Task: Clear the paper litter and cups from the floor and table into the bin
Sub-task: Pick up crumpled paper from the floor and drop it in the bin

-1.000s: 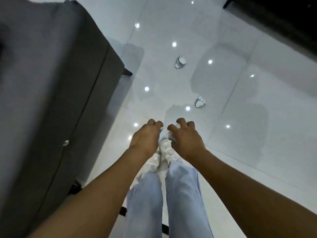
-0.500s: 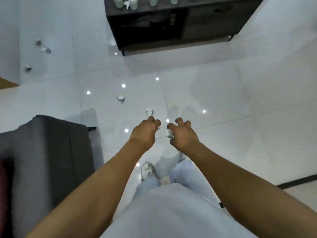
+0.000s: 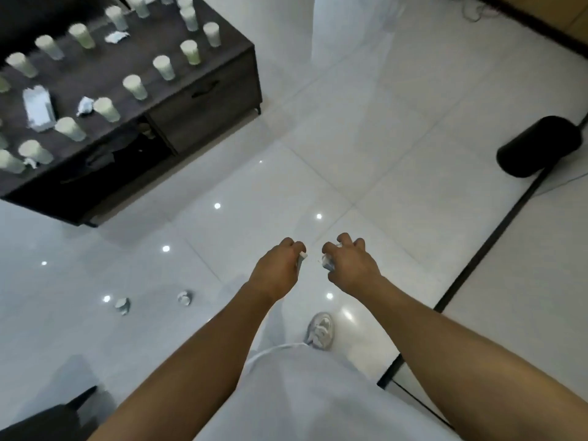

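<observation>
My left hand (image 3: 276, 271) curls round a small white scrap of paper (image 3: 301, 259) that peeks out by its fingers. My right hand (image 3: 350, 265) grips a crumpled white paper wad (image 3: 327, 261). Both hands hang over the white tiled floor, close together. Two crumpled paper pieces, one paper piece (image 3: 122, 305) and another paper piece (image 3: 184, 297), lie on the floor to the lower left. The dark low table (image 3: 203, 97) at the upper left carries several white cups (image 3: 135, 86) and paper scraps (image 3: 85, 106). A black round bin (image 3: 537, 146) stands at the right edge.
A black floor strip (image 3: 477, 259) runs diagonally on the right. A dark furniture corner (image 3: 41, 421) shows at the bottom left. My white shoe (image 3: 319, 329) is on the tiles below my hands. A flat white packet (image 3: 38, 106) lies on the table.
The view has swung right: the grey sofa left the frame, the table moved to the upper left, the bin came into sight. Both hands stay curled round their paper.
</observation>
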`<act>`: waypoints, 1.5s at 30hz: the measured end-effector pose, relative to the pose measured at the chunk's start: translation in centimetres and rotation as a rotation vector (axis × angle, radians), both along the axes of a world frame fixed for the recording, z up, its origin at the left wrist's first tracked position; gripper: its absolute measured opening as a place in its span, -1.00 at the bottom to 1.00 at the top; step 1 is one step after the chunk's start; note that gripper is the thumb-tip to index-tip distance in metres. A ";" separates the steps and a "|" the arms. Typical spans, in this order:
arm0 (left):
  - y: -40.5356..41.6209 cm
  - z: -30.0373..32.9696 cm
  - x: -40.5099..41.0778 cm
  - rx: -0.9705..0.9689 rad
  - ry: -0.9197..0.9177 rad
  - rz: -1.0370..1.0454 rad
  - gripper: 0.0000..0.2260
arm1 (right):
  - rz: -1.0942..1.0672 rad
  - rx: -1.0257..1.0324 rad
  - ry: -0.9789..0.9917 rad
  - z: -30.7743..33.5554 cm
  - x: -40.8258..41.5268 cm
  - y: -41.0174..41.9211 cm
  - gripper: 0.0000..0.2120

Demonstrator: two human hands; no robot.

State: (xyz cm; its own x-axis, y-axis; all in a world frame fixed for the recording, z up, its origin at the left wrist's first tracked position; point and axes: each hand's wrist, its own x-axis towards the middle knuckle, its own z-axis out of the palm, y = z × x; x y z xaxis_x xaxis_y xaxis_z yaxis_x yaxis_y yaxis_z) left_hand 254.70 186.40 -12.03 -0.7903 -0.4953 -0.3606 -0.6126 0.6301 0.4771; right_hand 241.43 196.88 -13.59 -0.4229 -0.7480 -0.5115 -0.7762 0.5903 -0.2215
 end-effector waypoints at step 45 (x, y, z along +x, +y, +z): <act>7.0 -0.3 -105.5 0.006 -0.045 -0.773 -0.73 | -0.853 -0.031 -0.020 0.1 -93.7 13.9 -0.62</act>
State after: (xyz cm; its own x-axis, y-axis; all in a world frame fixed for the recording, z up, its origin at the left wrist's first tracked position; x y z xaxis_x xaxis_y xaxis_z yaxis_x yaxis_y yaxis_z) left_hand 149.17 193.45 -12.31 -0.8951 0.1932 -0.4019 -0.0189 0.8840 0.4670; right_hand 147.77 210.81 -13.53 -0.8389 -0.1911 -0.5096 -0.0643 0.9646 -0.2559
